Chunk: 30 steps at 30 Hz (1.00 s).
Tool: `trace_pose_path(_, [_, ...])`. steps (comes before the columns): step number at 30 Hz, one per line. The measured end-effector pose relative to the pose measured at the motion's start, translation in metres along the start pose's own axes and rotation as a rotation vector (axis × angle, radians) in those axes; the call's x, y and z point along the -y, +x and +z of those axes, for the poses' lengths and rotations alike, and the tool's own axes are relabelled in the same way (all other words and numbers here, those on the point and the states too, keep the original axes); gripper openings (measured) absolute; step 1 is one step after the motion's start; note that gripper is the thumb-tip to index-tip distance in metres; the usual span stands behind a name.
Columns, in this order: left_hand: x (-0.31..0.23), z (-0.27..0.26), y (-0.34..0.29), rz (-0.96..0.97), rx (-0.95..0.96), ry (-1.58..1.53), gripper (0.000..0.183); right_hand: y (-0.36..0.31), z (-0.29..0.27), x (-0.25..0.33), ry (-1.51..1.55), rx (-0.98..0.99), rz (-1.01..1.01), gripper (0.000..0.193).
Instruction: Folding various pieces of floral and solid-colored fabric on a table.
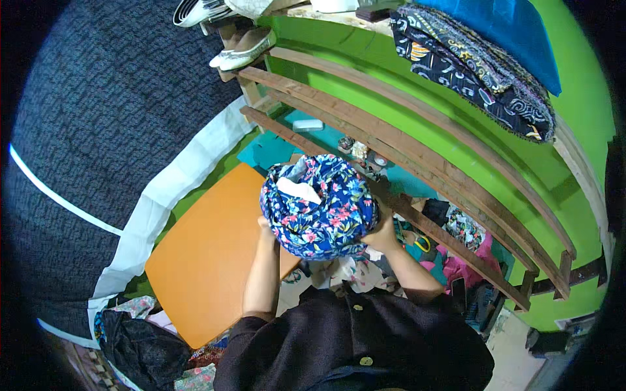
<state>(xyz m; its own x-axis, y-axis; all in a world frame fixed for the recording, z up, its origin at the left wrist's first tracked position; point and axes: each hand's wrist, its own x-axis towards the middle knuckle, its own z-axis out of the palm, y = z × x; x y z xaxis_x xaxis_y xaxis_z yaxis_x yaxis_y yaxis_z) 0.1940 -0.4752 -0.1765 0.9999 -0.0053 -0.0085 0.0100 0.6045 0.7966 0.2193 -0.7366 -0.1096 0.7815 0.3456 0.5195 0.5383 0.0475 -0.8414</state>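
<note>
A bundle of navy cloth [326,225] with pink, white and light-blue flowers is lifted in front of my chest. It is bunched into a round shape, and a white piece of cloth [301,190] shows in the hollow of its top. My left hand [264,223] grips the bundle's left side, its fingers mostly hidden under the cloth. On the opposite side, my right hand [383,229] is closed on the bundle's edge. Below and to the left of the bundle is an orange-brown tabletop [208,251].
Wooden rack rails [417,156] cross the right side against a green wall. Folded patterned cloth [479,78] lies on the top shelf, with shoes [244,49] at its left end. Yellow-handled scissors [422,243], pink cloth [476,264] and a black heap [140,345] lie lower down.
</note>
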Motion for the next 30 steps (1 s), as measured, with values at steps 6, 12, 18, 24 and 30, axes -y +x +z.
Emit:
trace_pose_path(6, [-0.042, 0.042, -0.001, -0.062, 0.037, 0.141, 0.079, 0.043, -0.015, 0.038, 0.083, -0.152, -0.016, 0.049])
trace_pose_path(12, [-0.096, 0.062, 0.019, 0.214, 0.048, 1.016, 0.088, 0.093, -0.043, 0.079, -0.108, -0.004, -0.172, 0.049])
trace_pose_path(18, [-0.166, 0.150, 0.028, 0.615, 0.516, 0.727, 0.114, 0.131, -0.046, 0.139, -0.068, 0.208, -0.030, 0.042])
trace_pose_path(24, [-0.166, 0.205, 0.049, 0.318, 0.433, 0.753, 0.042, 0.148, -0.051, 0.150, -0.021, 0.115, 0.110, 0.040])
trace_pose_path(30, [-0.150, 0.143, 0.040, 0.316, 0.154, 0.617, 0.046, 0.134, -0.028, 0.110, -0.224, 0.199, 0.014, 0.095])
